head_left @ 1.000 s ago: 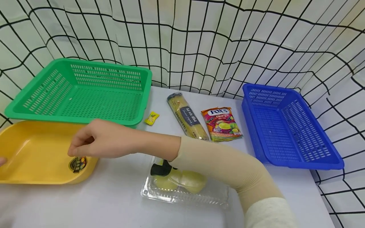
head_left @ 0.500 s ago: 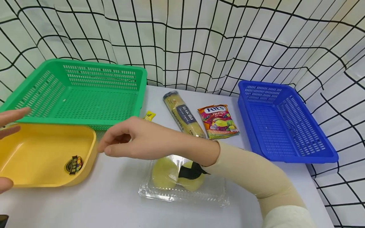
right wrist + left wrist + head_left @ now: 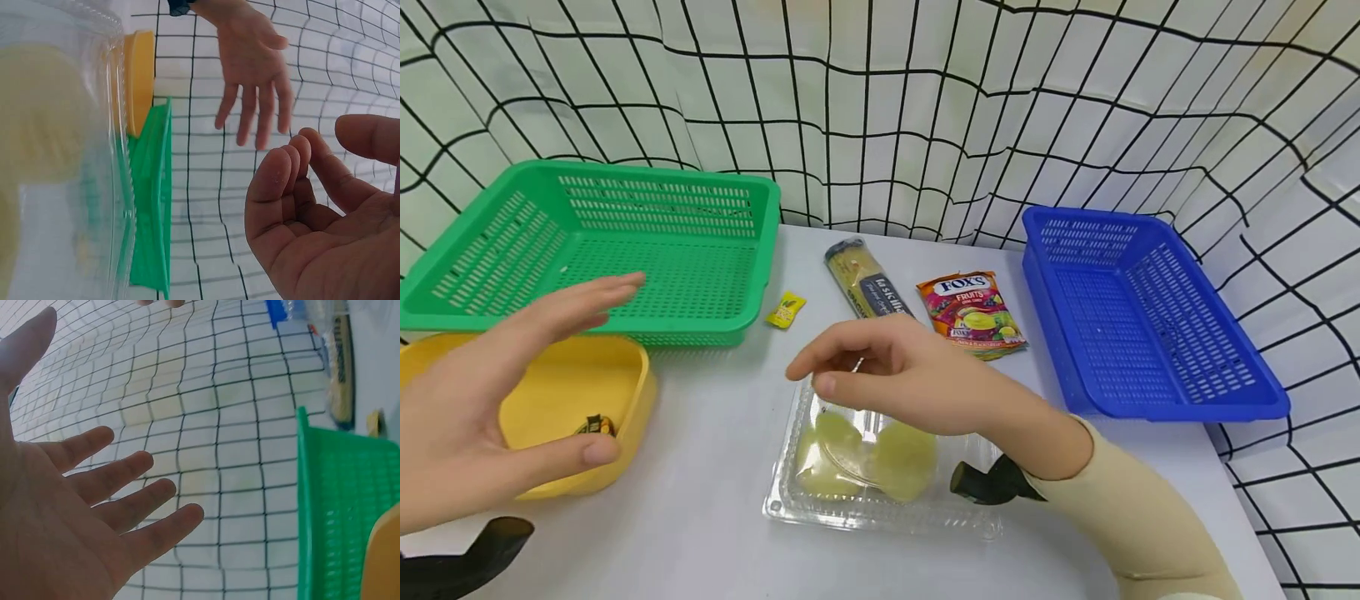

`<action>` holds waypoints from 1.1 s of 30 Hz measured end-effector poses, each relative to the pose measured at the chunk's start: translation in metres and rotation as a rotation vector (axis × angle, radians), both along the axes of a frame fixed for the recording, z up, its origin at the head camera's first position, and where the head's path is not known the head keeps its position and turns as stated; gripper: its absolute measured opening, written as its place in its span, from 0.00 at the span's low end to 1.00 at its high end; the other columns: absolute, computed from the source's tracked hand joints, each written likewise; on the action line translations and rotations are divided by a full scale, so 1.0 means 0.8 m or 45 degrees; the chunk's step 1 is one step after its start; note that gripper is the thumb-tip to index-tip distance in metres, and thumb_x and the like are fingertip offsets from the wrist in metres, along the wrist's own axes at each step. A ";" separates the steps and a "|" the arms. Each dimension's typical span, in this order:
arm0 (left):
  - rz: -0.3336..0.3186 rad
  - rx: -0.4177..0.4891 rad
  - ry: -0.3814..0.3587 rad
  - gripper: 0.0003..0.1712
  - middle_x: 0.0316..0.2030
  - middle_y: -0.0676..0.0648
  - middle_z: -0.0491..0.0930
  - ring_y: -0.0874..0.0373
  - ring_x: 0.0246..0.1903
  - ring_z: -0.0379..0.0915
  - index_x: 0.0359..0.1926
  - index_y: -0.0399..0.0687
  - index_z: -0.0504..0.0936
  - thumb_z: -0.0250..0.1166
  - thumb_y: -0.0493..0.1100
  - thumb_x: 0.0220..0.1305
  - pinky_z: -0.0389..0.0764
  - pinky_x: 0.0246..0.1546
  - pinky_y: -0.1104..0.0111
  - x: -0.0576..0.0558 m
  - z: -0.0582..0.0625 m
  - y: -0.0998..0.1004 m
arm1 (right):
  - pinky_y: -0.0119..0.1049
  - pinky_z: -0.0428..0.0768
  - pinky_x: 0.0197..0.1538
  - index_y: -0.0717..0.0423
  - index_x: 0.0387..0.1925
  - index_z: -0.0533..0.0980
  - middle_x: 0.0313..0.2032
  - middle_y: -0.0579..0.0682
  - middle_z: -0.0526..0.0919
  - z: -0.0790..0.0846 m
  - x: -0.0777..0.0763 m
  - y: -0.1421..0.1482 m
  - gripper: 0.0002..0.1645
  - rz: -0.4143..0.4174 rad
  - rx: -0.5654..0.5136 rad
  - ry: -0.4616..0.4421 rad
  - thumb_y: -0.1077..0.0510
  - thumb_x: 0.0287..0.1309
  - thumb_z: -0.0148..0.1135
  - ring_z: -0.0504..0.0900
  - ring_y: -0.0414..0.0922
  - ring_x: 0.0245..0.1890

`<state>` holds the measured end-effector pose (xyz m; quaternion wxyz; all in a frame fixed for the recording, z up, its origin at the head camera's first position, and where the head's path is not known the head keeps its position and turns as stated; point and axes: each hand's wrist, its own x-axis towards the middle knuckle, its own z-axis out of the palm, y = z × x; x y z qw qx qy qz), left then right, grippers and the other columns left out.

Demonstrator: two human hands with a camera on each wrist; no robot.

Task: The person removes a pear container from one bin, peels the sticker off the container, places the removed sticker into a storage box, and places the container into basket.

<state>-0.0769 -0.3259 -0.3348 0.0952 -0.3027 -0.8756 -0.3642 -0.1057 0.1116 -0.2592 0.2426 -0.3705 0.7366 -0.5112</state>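
My left hand (image 3: 467, 417) hovers at the left, fingers extended and thumb apart, with nothing in it. Behind it is a yellow basin (image 3: 643, 392), where a small dark item with a colourful label (image 3: 597, 425) lies partly hidden. My right hand (image 3: 910, 379) hangs above a clear plastic clamshell box (image 3: 940, 512) holding pale yellow-green round pieces (image 3: 906, 462). Its fingers are loosely bent, and the right wrist view shows a gap between thumb and fingertips. Beyond it lie a spaghetti pack (image 3: 857, 275), partly covered by the hand, and a Fox's Fruits candy bag (image 3: 973, 312).
A green basket (image 3: 662, 333) stands behind the yellow basin, and a blue basket (image 3: 1048, 333) stands at the right. A small yellow-wrapped candy (image 3: 786, 309) lies beside the green basket. Black wire mesh (image 3: 865, 125) encloses the white table (image 3: 700, 517).
My right hand has moved right from the yellow basin to above the clamshell box. My left hand has come in from the left edge with fingers spread. The dark item stays in the basin.
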 end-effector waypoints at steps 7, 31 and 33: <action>-0.001 -0.136 -0.004 0.71 0.82 0.55 0.64 0.69 0.77 0.59 0.86 0.62 0.62 0.91 0.39 0.44 0.55 0.71 0.86 0.023 0.077 0.119 | 0.44 0.89 0.55 0.56 0.59 0.86 0.54 0.55 0.88 -0.013 0.016 0.061 0.14 -0.232 -0.058 -0.043 0.62 0.78 0.63 0.86 0.61 0.52; -0.254 -0.168 -0.579 0.67 0.84 0.59 0.57 0.41 0.73 0.69 0.87 0.78 0.51 0.82 0.72 0.55 0.74 0.67 0.35 -0.008 -0.003 0.175 | 0.36 0.87 0.51 0.59 0.70 0.78 0.65 0.64 0.78 -0.085 0.049 0.207 0.25 -0.559 0.097 -0.069 0.64 0.75 0.68 0.82 0.54 0.53; -0.261 -0.171 -0.614 0.68 0.84 0.58 0.56 0.40 0.73 0.69 0.87 0.76 0.51 0.82 0.73 0.54 0.74 0.68 0.36 -0.007 -0.008 0.176 | 0.36 0.86 0.52 0.56 0.72 0.76 0.69 0.63 0.76 -0.092 0.049 0.213 0.30 -0.554 0.133 -0.102 0.63 0.73 0.71 0.81 0.55 0.55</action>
